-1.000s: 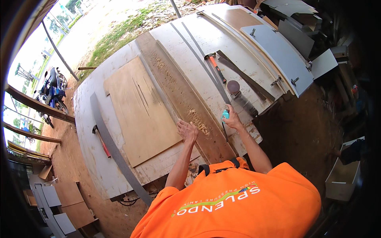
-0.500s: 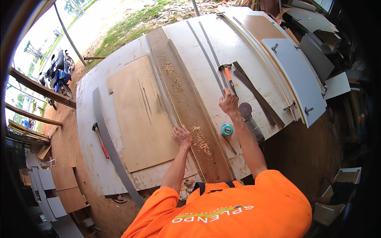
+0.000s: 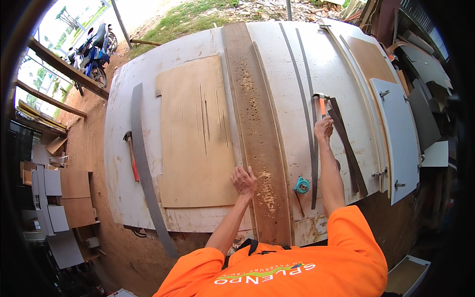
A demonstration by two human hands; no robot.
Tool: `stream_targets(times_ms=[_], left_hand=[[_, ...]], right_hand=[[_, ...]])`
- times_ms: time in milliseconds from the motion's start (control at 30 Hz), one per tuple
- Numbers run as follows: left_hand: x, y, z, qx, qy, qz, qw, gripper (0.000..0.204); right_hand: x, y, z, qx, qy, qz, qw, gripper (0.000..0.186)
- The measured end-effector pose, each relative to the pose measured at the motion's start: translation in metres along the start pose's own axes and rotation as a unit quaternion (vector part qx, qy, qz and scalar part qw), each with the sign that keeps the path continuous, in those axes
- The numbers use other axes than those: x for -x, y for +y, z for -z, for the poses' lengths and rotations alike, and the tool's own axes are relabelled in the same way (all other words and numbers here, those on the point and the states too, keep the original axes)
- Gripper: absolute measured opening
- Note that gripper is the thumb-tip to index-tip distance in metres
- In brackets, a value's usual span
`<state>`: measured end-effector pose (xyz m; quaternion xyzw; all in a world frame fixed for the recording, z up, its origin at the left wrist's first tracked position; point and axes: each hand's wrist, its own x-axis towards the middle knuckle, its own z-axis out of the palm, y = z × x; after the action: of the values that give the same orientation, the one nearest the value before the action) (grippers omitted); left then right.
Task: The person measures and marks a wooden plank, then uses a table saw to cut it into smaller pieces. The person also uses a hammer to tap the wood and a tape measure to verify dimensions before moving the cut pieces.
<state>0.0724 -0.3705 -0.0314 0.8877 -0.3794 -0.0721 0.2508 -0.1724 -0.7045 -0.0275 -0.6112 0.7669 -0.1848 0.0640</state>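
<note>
My right hand (image 3: 323, 128) is closed round the orange handle of a claw hammer (image 3: 322, 105), whose head points away from me on the white table. My left hand (image 3: 245, 181) rests with fingers apart between a pale plywood sheet (image 3: 193, 133) and a long brown board (image 3: 257, 133). That board has small holes and pale crumbly patches. Two thin grey strips (image 3: 302, 89) lie left of the hammer, and dark strips (image 3: 348, 148) lie to its right. A teal tape measure (image 3: 302, 185) and a thin brown stick (image 3: 300, 204) sit near my right forearm.
A second hammer (image 3: 132, 157) with a red grip lies at the left, beside a long grey strip (image 3: 144, 173). Light blue panels with hinges (image 3: 396, 138) line the table's right side. A motorbike (image 3: 96, 54) stands beyond the far left, and stacked boards (image 3: 59, 193) are at lower left.
My right hand has moved from beside the hammer onto its handle. My left hand stays on the boards. The whole view has turned, and my right forearm now mostly hides the round-disc tool.
</note>
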Motion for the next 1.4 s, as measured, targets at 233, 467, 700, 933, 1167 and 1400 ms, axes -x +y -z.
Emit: stream_targets(times_ms=[233,467,700,933,1167,1400], left_hand=[[-0.003,0.0,0.002,0.021,-0.002,0.015,1.0,0.046],[-0.001,-0.003,-0.001,-0.007,0.039,-0.015,0.999,0.038],[-0.004,-0.005,0.0,-0.003,0.037,-0.03,0.999,0.036],[-0.003,-0.003,0.003,-0.016,0.03,-0.031,0.999,0.033],[-0.002,-0.003,0.004,0.005,0.064,-0.055,0.996,0.032],[-0.002,-0.001,0.016,0.031,-0.013,-0.024,0.999,0.044]], right_hand=[[0.042,-0.109,0.087,-0.271,-0.017,0.077,0.959,0.044],[0.123,-0.229,0.071,-0.279,-0.149,0.149,0.937,0.042],[0.145,-0.261,0.003,-0.252,-0.141,0.183,0.94,0.04],[0.141,-0.262,-0.031,-0.297,-0.143,0.128,0.935,0.041],[0.126,-0.259,-0.014,-0.218,-0.115,0.195,0.949,0.043],[0.271,-0.126,0.105,-0.333,-0.168,0.123,0.92,0.041]])
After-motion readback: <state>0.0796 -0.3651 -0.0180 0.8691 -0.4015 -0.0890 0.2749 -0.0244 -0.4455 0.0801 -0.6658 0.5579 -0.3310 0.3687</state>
